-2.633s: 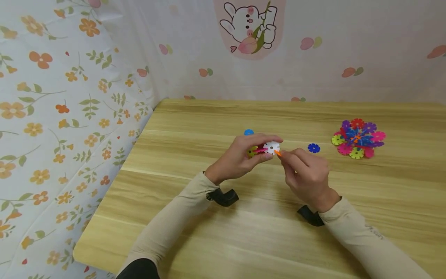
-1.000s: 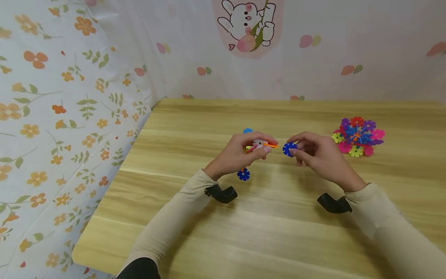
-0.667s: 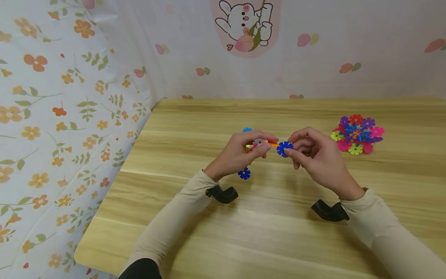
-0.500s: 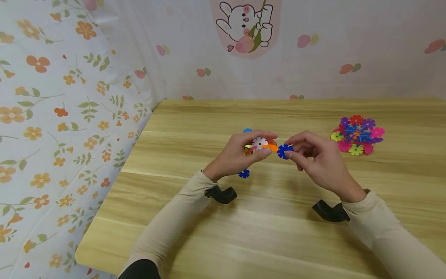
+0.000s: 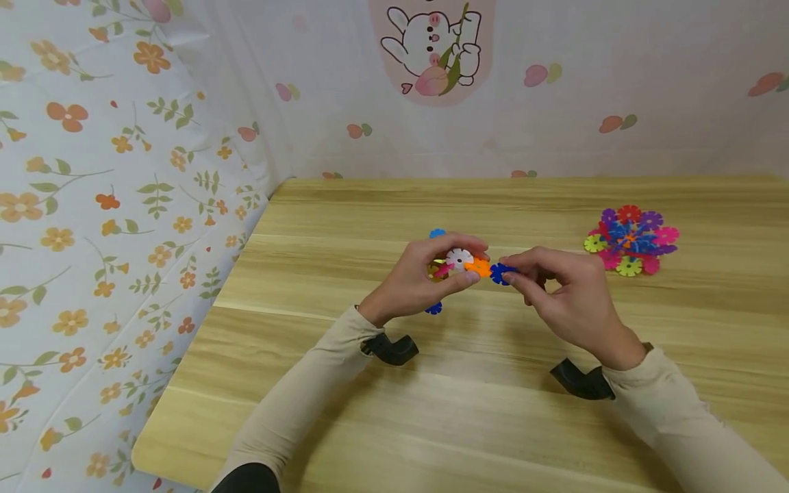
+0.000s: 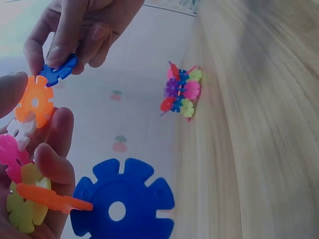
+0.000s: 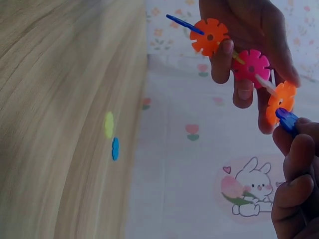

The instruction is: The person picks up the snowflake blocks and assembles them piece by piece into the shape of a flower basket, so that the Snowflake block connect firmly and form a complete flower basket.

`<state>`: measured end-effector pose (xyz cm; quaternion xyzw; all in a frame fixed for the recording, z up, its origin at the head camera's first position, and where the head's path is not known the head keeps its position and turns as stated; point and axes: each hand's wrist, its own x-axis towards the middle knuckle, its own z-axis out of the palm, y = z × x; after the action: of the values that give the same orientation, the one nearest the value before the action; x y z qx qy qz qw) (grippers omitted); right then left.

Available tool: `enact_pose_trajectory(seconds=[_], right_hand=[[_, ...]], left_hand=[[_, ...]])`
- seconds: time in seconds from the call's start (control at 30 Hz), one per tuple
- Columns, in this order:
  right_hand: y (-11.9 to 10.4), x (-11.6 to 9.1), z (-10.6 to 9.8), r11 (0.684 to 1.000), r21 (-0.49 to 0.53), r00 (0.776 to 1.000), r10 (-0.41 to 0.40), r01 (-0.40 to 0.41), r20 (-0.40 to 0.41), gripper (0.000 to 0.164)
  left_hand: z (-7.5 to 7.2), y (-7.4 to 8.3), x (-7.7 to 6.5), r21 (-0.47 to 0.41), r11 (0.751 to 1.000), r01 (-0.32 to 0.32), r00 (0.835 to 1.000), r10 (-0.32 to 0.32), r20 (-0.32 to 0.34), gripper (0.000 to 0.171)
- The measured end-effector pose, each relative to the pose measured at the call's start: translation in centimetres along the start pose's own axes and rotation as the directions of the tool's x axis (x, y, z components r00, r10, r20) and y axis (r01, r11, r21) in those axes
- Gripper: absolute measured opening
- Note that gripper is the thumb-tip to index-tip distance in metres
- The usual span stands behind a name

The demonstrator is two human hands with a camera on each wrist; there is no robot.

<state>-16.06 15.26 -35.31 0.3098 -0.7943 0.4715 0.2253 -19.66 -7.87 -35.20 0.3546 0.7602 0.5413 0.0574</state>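
Note:
My left hand (image 5: 416,277) holds a chain of interlocking snowflake discs between thumb and fingers. In the left wrist view the chain runs from a dark blue disc (image 6: 144,194) through an orange disc (image 6: 50,198), a yellow disc (image 6: 22,211), a pink disc (image 6: 14,154) and a white disc (image 6: 21,128) to another orange disc (image 6: 31,94). My right hand (image 5: 570,294) pinches a second blue disc (image 5: 501,274), its edge against that end orange disc. Whether their slots are engaged cannot be told. The left fingers partly cover the chain in the head view.
A many-coloured flower-like cluster of discs (image 5: 631,239) stands on the wooden table (image 5: 370,411) to the right. Lying loose beyond the left hand are a light blue disc (image 7: 115,149) and a yellow disc (image 7: 109,124). Patterned cloth (image 5: 555,130) hangs behind the table.
My right hand released the orange piece, took the blue disc from the table and brought it left to the chain's orange end. The orange disc now faces the head camera more flatly.

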Motion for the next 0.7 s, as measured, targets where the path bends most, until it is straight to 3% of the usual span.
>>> enact_pose_trajectory(seconds=[0.17, 0.33, 0.53, 0.6, 0.7], right_hand=[[0.0, 0.0, 0.3, 0.998, 0.058, 1.0, -0.003, 0.004, -0.026, 0.034], [-0.3, 0.1, 1.0, 0.982, 0.172, 0.995, 0.092, -0.082, -0.048, 0.026], [-0.7, 0.5, 1.0, 0.968, 0.164, 0.982, 0.19, -0.188, 0.001, 0.018], [-0.6, 0.7, 1.3, 0.956, 0.191, 0.975, 0.22, -0.221, 0.029, 0.014], [0.3, 1.4, 1.4, 0.926, 0.244, 0.956, 0.267, -0.29, 0.124, 0.011]], left_hand=[[0.4, 0.0, 0.1, 0.006, 1.0, -0.016, 1.0, 0.016, 0.002, 0.034], [0.9, 0.0, 0.3, -0.009, 0.999, -0.047, 0.998, 0.047, 0.038, 0.035], [1.2, 0.1, 0.6, 0.122, 0.985, -0.12, 0.989, 0.109, 0.095, 0.03], [1.0, 0.0, 0.6, 0.149, 0.983, -0.112, 0.991, 0.099, 0.089, 0.03], [0.1, -0.2, 0.5, 0.15, 0.988, -0.039, 0.998, 0.033, 0.045, 0.03]])
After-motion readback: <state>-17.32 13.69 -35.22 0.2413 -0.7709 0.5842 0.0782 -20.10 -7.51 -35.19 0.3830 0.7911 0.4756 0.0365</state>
